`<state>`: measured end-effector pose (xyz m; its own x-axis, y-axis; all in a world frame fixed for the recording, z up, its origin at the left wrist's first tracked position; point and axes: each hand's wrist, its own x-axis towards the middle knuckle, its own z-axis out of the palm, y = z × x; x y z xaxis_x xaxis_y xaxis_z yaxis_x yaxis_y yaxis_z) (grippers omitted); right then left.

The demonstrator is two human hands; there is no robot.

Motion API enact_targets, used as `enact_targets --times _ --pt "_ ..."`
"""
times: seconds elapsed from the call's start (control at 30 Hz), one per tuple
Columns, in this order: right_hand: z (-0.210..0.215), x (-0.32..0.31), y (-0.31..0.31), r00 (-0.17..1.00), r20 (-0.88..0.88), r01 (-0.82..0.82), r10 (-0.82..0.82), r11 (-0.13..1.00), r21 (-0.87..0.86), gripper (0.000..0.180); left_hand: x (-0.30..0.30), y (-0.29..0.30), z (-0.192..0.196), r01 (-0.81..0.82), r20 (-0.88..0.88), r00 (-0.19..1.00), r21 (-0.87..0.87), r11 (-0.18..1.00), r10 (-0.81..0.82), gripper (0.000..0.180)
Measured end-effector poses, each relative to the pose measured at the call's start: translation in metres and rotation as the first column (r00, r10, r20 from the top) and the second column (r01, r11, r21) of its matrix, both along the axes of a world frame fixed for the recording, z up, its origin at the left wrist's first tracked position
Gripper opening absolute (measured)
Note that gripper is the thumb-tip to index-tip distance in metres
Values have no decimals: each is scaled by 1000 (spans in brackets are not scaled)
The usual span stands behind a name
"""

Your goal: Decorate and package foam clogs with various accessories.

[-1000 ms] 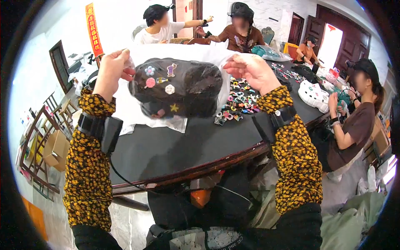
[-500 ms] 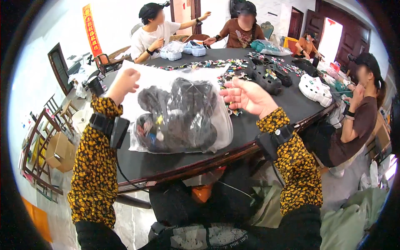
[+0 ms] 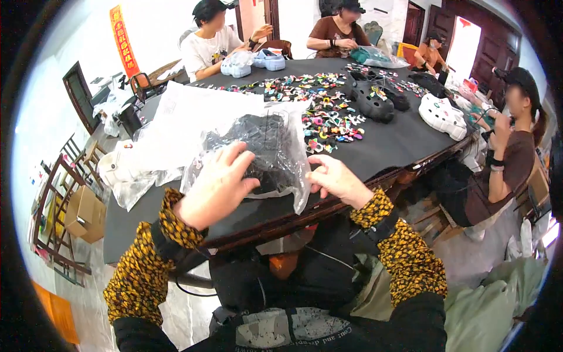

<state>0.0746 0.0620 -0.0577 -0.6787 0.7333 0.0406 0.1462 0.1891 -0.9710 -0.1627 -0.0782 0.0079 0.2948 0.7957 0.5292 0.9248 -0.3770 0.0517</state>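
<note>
A clear plastic bag (image 3: 272,138) lies on the dark table in front of me, with dark clogs showing through its wrinkled film. My left hand (image 3: 220,183) rests on the bag's near left part, fingers spread and palm down. At its right edge, my right hand (image 3: 339,180) pinches the film between thumb and fingers. Under and behind the bag spreads a white plastic sheet or bag (image 3: 182,117). Farther left, another clear bag (image 3: 126,179) with something pale inside hangs by the table edge.
Many small colourful shoe charms (image 3: 328,114) are scattered beyond the bag. Black clogs (image 3: 373,101), a white clog (image 3: 443,122) and light blue clogs (image 3: 268,60) stand farther off. Several people sit around the table (image 3: 387,146). A cardboard box (image 3: 87,214) stands on the floor at left.
Both my hands have come down from above the bag onto it, and the right has taken hold of its edge. Across the table, the person in brown has brought both hands together.
</note>
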Motion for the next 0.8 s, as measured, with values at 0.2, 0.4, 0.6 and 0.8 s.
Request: enact_targets --times 0.2,0.4,0.6,0.8 --pt "-10 -4 -12 952 -297 3 -72 974 -226 54 45 -7 -9 123 48 991 44 992 -125 45" --pt "2 4 -53 930 -364 -65 -41 960 -272 59 74 -24 -32 93 151 984 -3 996 -91 46" --pt "-4 7 -82 930 -364 -56 -46 963 -262 56 88 -36 -50 33 188 982 -18 999 -29 35" --pt "-25 7 -68 948 -302 26 -105 967 -254 37 85 -36 -66 1 284 959 -12 1000 2 14"
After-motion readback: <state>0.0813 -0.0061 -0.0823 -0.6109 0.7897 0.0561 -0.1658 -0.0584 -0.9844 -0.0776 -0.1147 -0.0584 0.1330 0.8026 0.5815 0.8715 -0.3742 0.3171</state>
